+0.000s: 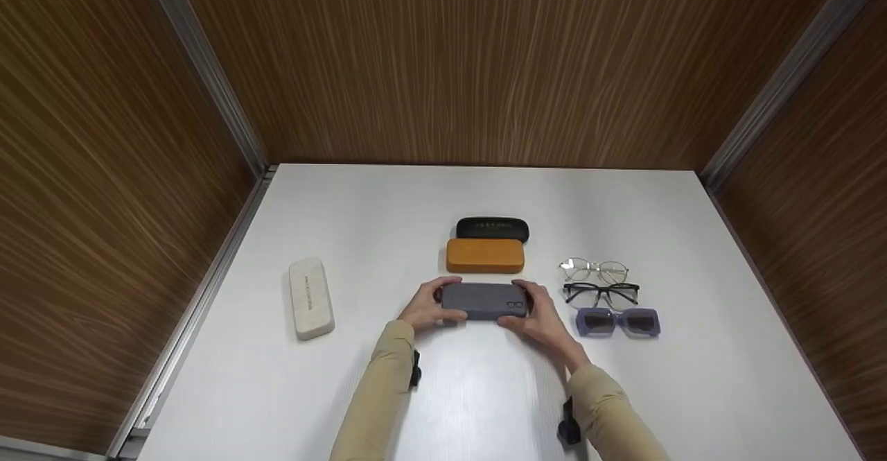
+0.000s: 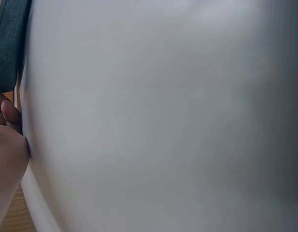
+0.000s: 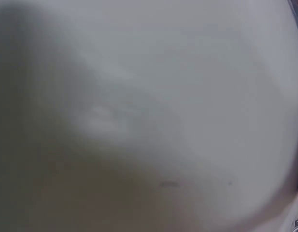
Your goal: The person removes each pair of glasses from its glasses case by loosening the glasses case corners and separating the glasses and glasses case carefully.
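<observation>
A grey glasses case (image 1: 478, 299) with a small glasses emblem at its right end lies lengthwise between both hands in the head view. My left hand (image 1: 427, 306) grips its left end, thumb along the near side and fingers at the far edge. The right hand (image 1: 542, 315) holds the other end the same way. Just beyond it sits an orange glasses case (image 1: 485, 256), and behind that a dark green one (image 1: 492, 228). In the left wrist view, part of the grey case (image 2: 7, 46) shows at the left edge. The right wrist view is mostly blurred tabletop.
To the left lies a cream glasses case (image 1: 310, 299). On the right, thin-framed glasses (image 1: 601, 271), black-framed glasses (image 1: 601, 294) and purple sunglasses (image 1: 618, 322) form a column on the white table (image 1: 374, 211). Wood-grain panels (image 1: 443, 66) enclose the back and sides.
</observation>
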### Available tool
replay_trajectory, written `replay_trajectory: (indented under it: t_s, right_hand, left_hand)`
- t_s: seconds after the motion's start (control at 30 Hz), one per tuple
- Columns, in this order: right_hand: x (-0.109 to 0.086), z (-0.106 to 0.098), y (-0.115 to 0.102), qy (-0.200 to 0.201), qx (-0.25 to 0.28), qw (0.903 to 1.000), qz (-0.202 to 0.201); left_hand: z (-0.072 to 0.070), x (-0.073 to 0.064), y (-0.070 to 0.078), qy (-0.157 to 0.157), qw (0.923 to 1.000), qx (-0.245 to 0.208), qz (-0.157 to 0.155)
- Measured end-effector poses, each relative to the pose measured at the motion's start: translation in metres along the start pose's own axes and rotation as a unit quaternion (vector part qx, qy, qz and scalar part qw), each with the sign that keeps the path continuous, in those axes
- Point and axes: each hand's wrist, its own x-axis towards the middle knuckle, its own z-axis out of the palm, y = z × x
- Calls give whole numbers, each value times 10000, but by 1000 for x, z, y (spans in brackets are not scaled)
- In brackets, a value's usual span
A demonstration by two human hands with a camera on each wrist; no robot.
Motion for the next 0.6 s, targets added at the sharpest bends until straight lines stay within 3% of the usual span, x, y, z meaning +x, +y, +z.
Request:
replay_trajectory:
  t_s: [0.23,0.6]
  right_hand:
    - [3,-1,1,97,-19,9996,-254]
    - [3,0,0,350,461,9982,175]
  left_hand:
    - [1,0,1,146,9997,174,16]
    - [5,0,-1,373,9982,448,118]
